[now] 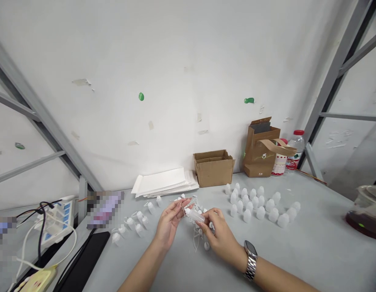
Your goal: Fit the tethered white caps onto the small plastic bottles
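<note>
My right hand point(215, 227) grips a small translucent plastic bottle point(196, 215) between thumb and fingers, tilted with its white top toward the left. My left hand point(172, 219) has its fingers closed round a thin white strap point(192, 202) at the bottle's top end. Partly hidden under both hands lies a loose pile of small white capped pieces with thin loops, including one white piece point(206, 246) at its near edge. Left of my hands stand several small white bottles with looped tops, such as the white bottle point(139, 230). To the right, several frosted dome-shaped caps point(247, 215) stand in loose rows.
Behind my hands are a stack of white envelopes point(163, 181) and a cardboard box point(215, 172). A brown paper bag point(258, 156) and red-capped bottle point(296, 146) stand back right. A glass pot point(369, 207) sits far right; a power strip point(55, 223) and cables lie left.
</note>
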Tool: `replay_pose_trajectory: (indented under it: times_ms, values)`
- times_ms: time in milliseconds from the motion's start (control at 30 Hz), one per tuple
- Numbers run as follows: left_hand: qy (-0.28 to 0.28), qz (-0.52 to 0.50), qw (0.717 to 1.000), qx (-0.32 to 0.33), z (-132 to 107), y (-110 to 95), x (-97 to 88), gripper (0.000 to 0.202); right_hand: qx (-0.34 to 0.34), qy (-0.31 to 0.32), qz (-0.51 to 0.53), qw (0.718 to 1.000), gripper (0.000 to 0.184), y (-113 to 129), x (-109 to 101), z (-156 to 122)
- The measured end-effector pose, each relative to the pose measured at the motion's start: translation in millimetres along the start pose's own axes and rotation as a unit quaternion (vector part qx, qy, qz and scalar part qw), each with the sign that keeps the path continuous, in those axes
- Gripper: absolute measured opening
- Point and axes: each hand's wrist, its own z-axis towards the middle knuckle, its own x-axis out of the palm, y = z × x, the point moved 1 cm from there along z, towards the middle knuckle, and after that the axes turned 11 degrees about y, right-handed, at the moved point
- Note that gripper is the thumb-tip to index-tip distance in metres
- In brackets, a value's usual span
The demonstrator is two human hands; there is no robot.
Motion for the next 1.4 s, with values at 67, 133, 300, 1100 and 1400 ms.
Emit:
replay_pose_trajectory:
  times_ms: [67, 133, 300, 1100, 1400]
  values:
    - [-0.006, 0.010, 1.000, 0.006, 0, 2, -0.6, 0.024, -0.018, -0.003, -0.032, 0.999, 0.014, -1, 0, 1]
    - [-0.009, 0.018, 1.000, 0.009, 1, 3, -1.0, 0.024, -0.039, -0.003, -0.058, 0.998, 0.013, -2, 1, 1]
    - [-0.007, 0.063, 0.998, 0.009, -1, 2, -0.2, 0.024, -0.060, -0.009, -0.085, 0.994, 0.009, -2, 1, 1]
    - [0.002, 0.027, 1.000, -0.006, -2, 10, 10.3, 0.029, 0.016, 0.006, -0.010, 1.000, 0.016, -3, 0, 0]
    - [0.025, 0.069, 0.997, 0.018, -1, 14, 9.9, 0.032, 0.008, 0.009, -0.019, 1.000, 0.020, -4, -1, 2]
